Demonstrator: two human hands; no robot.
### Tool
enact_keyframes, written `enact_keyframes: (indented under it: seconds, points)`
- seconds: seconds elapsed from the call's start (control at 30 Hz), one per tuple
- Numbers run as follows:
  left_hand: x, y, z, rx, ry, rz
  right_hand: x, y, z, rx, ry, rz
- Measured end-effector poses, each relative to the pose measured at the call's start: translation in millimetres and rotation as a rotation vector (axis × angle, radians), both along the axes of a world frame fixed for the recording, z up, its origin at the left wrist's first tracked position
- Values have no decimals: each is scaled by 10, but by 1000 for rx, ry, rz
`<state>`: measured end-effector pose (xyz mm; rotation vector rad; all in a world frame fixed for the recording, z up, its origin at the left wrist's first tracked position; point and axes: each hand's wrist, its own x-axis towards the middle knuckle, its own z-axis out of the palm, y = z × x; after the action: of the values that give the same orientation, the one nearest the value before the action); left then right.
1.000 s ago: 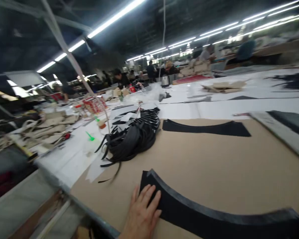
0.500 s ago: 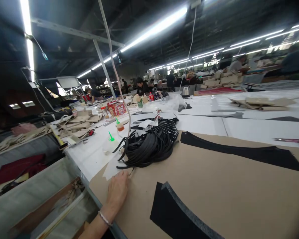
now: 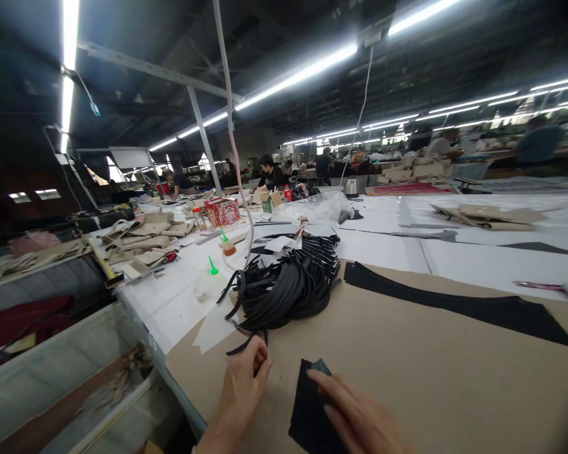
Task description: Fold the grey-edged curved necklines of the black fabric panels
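Note:
My left hand (image 3: 242,384) is closed in a pinch at the near side of a bundle of black strips (image 3: 288,290). A thin black strip (image 3: 240,347) shows at its fingertips. To its right, my right hand (image 3: 360,416) reaches in with fingers stretched out, slightly blurred. Its fingertips lie over a black fabric piece (image 3: 310,410) with a grey edge, and part of that piece is hidden under the hand. A longer curved black fabric piece (image 3: 445,301) lies farther back. Beneath everything is a large tan sheet (image 3: 407,372).
Bottles with green nozzles (image 3: 212,268) stand behind the bundle on the white table (image 3: 161,315). A patterned red box (image 3: 221,212) and folded beige pieces (image 3: 151,236) sit farther back. Left of the table edge are grey bins (image 3: 99,340). A white cord (image 3: 234,139) hangs down. Other people work in the background.
My right hand has come into view over the near black piece. My left hand has shifted right and pinches a strip beside the bundle. The view has tilted slightly.

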<state>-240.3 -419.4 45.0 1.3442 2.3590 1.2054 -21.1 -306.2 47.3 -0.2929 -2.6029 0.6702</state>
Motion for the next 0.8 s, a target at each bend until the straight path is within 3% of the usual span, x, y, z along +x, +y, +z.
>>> enact_keyframes:
  seconds: [0.13, 0.27, 0.37, 0.43, 0.57, 0.67, 0.8]
  points:
    - [-21, -162, -12, 64, -18, -131, -895, 11, 261, -97, -114, 104]
    - [-268, -248, 23, 121, -33, -188, -1309, 74, 219, -98, -104, 195]
    - [-514, -146, 94, 179, 93, -172, -1336, 158, 119, -128, -59, 193]
    - [-634, 8, 101, 166, 207, -247, -1293, 206, 60, -150, -47, 179]
    - [-755, 361, -31, -65, 671, -382, -1169, 249, 25, -201, -22, 135]
    - [-859, 518, -156, -112, 883, -321, -1039, 264, 119, -321, 78, 55]
    - [-1068, 555, -230, -94, 912, -284, -753, 311, 342, -673, 297, -2]
